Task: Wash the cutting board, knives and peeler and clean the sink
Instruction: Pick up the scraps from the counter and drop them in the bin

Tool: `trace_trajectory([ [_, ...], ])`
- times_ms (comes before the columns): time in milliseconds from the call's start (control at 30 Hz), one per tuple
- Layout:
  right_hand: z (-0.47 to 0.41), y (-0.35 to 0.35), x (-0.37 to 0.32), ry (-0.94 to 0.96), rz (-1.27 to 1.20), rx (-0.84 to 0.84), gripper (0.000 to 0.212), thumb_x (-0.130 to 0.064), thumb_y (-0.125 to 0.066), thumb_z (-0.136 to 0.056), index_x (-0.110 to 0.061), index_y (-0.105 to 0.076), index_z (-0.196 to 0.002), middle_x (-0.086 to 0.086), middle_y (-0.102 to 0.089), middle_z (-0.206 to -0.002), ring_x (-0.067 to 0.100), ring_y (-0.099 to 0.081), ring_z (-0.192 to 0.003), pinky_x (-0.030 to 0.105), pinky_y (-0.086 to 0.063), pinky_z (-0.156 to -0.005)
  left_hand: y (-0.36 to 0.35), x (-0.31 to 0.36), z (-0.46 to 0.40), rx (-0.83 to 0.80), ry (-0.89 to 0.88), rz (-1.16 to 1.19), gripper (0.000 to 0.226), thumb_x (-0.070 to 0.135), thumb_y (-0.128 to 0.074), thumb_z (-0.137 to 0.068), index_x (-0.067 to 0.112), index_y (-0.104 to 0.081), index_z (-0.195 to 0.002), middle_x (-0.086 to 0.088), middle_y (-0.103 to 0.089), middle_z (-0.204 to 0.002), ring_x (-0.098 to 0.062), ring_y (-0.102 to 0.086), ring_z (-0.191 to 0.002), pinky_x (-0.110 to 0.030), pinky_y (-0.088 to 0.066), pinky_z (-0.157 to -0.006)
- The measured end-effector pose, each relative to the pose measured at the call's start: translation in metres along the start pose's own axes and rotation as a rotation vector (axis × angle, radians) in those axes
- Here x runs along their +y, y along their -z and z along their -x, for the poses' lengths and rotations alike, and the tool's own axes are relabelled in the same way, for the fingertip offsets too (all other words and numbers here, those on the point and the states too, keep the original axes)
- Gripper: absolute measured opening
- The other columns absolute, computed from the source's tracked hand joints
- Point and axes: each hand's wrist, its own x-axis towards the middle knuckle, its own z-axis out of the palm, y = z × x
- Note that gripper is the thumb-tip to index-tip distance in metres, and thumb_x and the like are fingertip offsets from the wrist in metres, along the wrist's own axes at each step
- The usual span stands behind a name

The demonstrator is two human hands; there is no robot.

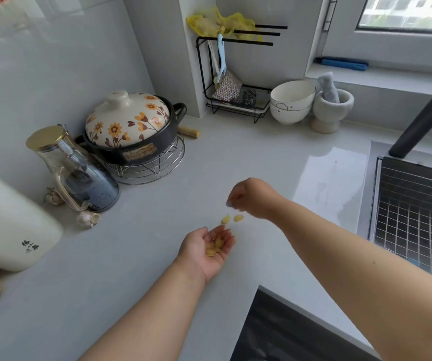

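The sink (pixel 415 214) sits at the right edge of the pale counter (pixel 157 269), a dark basin with a wire grid rack (pixel 412 220) lying in it and a black faucet (pixel 418 126) slanting up behind it. The cutting board, knives and peeler cannot be made out in this view.

The left hand (pixel 209 247) rests palm up on the counter, loosely cupped and open, cradling several yellowish peel scraps (pixel 216 244). The right hand (pixel 251 198) hovers just above and beyond it, fingers bunched downward in a pinch; whether they grip anything I cannot tell. Two more yellow scraps (pixel 231 218) lie between the hands. A floral clay pot (pixel 128 123) and glass oil bottle (pixel 79 173) stand at the left.
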Motion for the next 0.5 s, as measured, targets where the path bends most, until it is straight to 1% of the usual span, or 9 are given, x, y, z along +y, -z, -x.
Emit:
trace_trajectory([
  [67,-0.010,-0.006,0.015,-0.031,0.155,0.049,0.018,-0.021,-0.068,-0.086,-0.013,-0.071,-0.102,0.005,-0.069,-0.103,0.023,-0.063,-0.093,0.029,-0.049,-0.073,0.004,0.002,-0.002,0.032,-0.027,0.010,0.042,0.025,-0.034,-0.104,-0.006,-0.059,-0.090,-0.017,-0.061,-0.073,-0.026,-0.058,-0.069,-0.036,-0.058,-0.049],
  [133,-0.014,-0.022,0.026,-0.050,0.246,0.002,0.024,-0.022,-0.070,-0.084,-0.016,-0.067,-0.107,0.004,-0.065,-0.107,0.024,-0.060,-0.097,0.027,-0.045,-0.073,0.008,0.003,-0.003,0.056,-0.042,0.011,0.042,0.026,-0.034,-0.104,-0.005,-0.058,-0.089,-0.016,-0.057,-0.076,-0.026,-0.057,-0.069,-0.036,-0.057,-0.049],
  [167,-0.015,-0.030,0.028,-0.053,0.266,-0.017,0.024,-0.021,-0.069,-0.084,-0.015,-0.067,-0.107,0.005,-0.063,-0.105,0.025,-0.060,-0.098,0.027,-0.044,-0.072,0.009,0.003,-0.003,0.062,-0.047,0.010,0.043,0.027,-0.034,-0.104,-0.005,-0.058,-0.088,-0.016,-0.056,-0.076,-0.026,-0.056,-0.069,-0.036,-0.057,-0.049],
  [233,-0.014,-0.036,0.030,-0.051,0.272,-0.024,0.020,-0.017,-0.068,-0.084,-0.012,-0.066,-0.103,0.005,-0.055,-0.096,0.027,-0.058,-0.095,0.026,-0.040,-0.069,0.011,0.005,-0.003,0.072,-0.054,0.007,0.043,0.027,-0.033,-0.103,-0.005,-0.058,-0.087,-0.016,-0.056,-0.076,-0.026,-0.056,-0.069,-0.036,-0.057,-0.049],
  [300,-0.014,-0.037,0.032,-0.045,0.268,-0.026,0.019,-0.017,-0.067,-0.085,-0.009,-0.066,-0.102,0.003,-0.049,-0.093,0.024,-0.052,-0.087,0.026,-0.036,-0.069,0.013,0.006,-0.004,0.089,-0.061,0.006,0.043,0.027,-0.033,-0.103,-0.005,-0.057,-0.087,-0.016,-0.055,-0.076,-0.025,-0.056,-0.069,-0.036,-0.056,-0.048],
  [367,-0.012,-0.037,0.031,-0.034,0.285,-0.040,0.014,-0.015,-0.065,-0.086,-0.009,-0.064,-0.099,0.003,-0.049,-0.092,0.022,-0.048,-0.084,0.026,-0.035,-0.068,0.014,0.007,-0.004,0.103,-0.064,0.000,0.043,0.026,-0.033,-0.103,-0.005,-0.057,-0.087,-0.016,-0.055,-0.077,-0.025,-0.056,-0.069,-0.036,-0.056,-0.047],
  [433,-0.009,-0.037,0.028,-0.025,0.230,-0.017,0.005,-0.010,-0.063,-0.084,-0.014,-0.060,-0.087,0.002,-0.054,-0.086,0.021,-0.052,-0.081,0.026,-0.037,-0.063,0.013,0.006,-0.003,0.109,-0.068,-0.013,0.042,0.026,-0.033,-0.103,-0.005,-0.057,-0.088,-0.016,-0.054,-0.078,-0.024,-0.056,-0.069,-0.035,-0.056,-0.046],
  [500,-0.003,-0.032,0.017,-0.006,-0.027,-0.001,0.010,-0.009,-0.067,-0.081,-0.015,-0.060,-0.078,0.001,-0.060,-0.077,0.018,-0.057,-0.069,0.028,-0.046,-0.056,0.010,0.006,-0.002,0.104,-0.070,-0.030,0.042,0.025,-0.033,-0.103,-0.007,-0.056,-0.090,-0.017,-0.054,-0.080,-0.025,-0.055,-0.070,-0.035,-0.056,-0.048],
])
